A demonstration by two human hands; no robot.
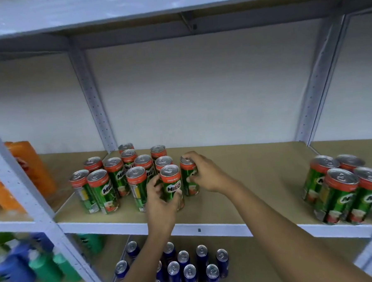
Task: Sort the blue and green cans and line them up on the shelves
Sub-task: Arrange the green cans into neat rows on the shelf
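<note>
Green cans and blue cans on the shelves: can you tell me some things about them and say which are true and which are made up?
1. Each hand holds a green can. True: the left hand grips one green can, the right hand another.
2. The blue cans stand on the lower shelf. True.
3. The four green cans at the right lie on their sides. False: they stand upright.
4. Blue cans are mixed among the green ones. False: none are.

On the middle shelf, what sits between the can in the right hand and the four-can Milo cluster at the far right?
Nothing: in the head view, bare shelf board runs from the can held by the right hand to the four-can cluster.
</note>
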